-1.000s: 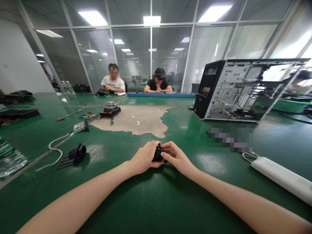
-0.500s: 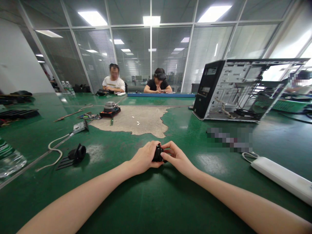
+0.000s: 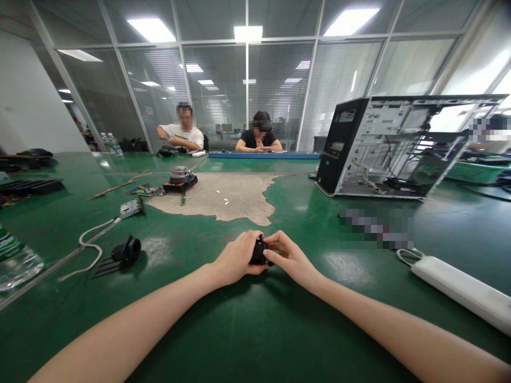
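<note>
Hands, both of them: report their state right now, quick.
Left hand: closed around a small black object.
Right hand: closed on the same object's right side.

I see the person in the white shirt in a new pose; one arm, tucked close to the body half a second ago, now juts out toward the left of my view; the upper body sits slightly further that way too.
</note>
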`<state>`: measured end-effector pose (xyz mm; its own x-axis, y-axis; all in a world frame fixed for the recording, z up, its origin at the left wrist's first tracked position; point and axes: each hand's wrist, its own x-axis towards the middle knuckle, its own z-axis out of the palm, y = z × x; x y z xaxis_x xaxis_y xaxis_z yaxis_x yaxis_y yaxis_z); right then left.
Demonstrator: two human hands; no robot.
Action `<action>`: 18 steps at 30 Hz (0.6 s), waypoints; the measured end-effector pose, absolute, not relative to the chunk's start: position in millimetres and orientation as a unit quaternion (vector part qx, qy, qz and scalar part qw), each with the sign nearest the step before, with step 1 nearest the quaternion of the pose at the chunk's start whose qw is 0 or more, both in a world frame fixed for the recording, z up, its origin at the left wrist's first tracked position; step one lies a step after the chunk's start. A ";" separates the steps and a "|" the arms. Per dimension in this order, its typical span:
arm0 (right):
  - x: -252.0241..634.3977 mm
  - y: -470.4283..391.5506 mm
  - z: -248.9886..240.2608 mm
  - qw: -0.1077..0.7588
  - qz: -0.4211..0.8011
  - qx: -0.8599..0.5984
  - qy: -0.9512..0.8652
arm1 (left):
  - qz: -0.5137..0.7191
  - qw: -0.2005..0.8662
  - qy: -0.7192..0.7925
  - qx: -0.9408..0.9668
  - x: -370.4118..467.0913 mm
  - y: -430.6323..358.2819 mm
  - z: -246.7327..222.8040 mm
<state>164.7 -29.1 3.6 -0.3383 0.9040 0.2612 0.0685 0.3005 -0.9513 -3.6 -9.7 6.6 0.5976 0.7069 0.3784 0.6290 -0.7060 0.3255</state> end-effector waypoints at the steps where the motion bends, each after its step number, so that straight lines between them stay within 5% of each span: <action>1: 164.8 -27.9 2.4 0.446 0.465 -0.365 -0.672 | 0.245 0.080 0.376 0.890 -3.6 -9.6 6.7; 18: 166.2 -26.6 0.9 0.444 0.469 -0.366 -0.670 | 0.249 0.079 0.370 0.891 -3.7 -8.6 5.3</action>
<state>166.2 -26.6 0.9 -0.3372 0.9073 0.2512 0.0740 0.2915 -0.9537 -3.7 -8.6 5.3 0.6013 0.6998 0.3856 0.6206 -0.7130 0.3264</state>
